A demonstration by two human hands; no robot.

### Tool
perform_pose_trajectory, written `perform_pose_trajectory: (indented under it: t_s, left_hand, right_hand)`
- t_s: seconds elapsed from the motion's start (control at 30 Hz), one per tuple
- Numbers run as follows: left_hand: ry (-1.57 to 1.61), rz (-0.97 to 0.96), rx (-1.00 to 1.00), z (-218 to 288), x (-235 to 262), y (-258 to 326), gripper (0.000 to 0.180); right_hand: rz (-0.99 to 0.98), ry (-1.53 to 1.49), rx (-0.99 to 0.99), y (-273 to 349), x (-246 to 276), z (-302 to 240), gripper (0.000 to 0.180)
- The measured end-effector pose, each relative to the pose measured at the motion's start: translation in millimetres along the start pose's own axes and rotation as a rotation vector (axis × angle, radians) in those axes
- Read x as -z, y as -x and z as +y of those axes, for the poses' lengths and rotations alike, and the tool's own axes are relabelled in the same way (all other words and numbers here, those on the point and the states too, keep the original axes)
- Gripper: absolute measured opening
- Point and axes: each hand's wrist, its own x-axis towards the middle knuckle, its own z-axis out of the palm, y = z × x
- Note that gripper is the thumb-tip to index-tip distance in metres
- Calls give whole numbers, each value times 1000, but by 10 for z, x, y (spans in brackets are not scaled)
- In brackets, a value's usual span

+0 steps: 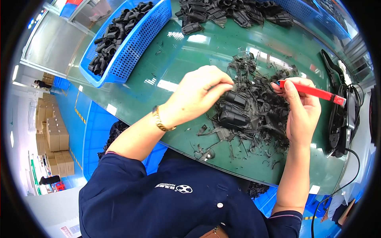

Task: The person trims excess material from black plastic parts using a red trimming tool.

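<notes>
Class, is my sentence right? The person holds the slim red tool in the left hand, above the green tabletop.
The side is wrong: the head view shows the slim red tool in the right hand, above the green tabletop.

At 11 o'clock, a blue perforated plastic basket rests on the green counter, filled with black elbow-shaped tube fittings. A second blue basket is positioned at 2 o'clock. At 3 o'clock, a black corded device, exact type indeterminate, lies along the counter edge; its black cable runs toward 4 o'clock. A blue bin is located below counter level at 9 o'clock. Beyond it, yellow-and-black striped tape marks the blue floor, near stacked cardboard boxes.
</notes>
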Motion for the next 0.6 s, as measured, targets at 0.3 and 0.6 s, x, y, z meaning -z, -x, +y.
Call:
perform_pose_trajectory:
  t_s: [0.3, 0.6]
  left_hand:
    - [297, -187, 186, 68, 165, -157, 32]
    - [559, -214, -24, 19, 47, -28, 22]
  right_hand:
    - [-3, -9, 5, 6, 23, -60, 6]
    - [-10, -32, 13, -35, 8, -55, 8]
